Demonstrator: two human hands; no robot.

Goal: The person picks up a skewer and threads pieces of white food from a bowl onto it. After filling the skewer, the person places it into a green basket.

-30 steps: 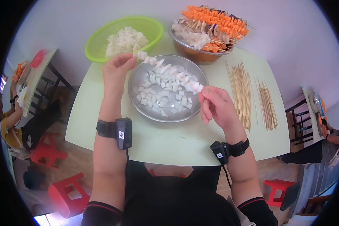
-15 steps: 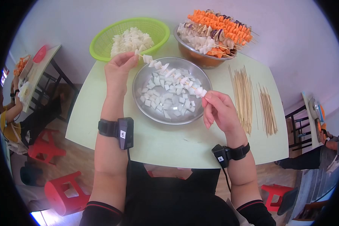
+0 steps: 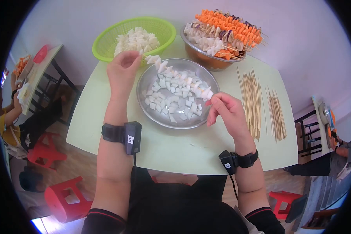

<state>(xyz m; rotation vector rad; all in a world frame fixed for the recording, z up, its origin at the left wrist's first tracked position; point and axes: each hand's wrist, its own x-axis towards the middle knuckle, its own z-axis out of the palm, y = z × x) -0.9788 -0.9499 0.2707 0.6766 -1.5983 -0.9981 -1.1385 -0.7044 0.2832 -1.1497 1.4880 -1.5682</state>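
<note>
A bamboo skewer threaded with white vegetable pieces (image 3: 177, 76) slants across above a round metal basin (image 3: 145, 107). At its upper left end, my left hand (image 3: 123, 66) is closed in a pinch, with a small white piece at the fingertips. My right hand (image 3: 226, 111) pinches the lower right end, its fingers curled against the last pieces. Loose white cubes (image 3: 169, 103) lie in the basin under the skewer. The vegetable's exact kind does not show.
Behind the basin stand a green plastic basket (image 3: 103, 45) of white-piece skewers and a bowl (image 3: 199, 56) heaped with orange, purple and white skewers. Bare bamboo skewers (image 3: 251, 103) lie at right. Co-workers sit at both sides; red stools (image 3: 68, 201) stand on the floor.
My right hand has shifted slightly left and up along with its end of the skewer. My left hand has barely moved, and several pieces near it sit at a different tilt.
</note>
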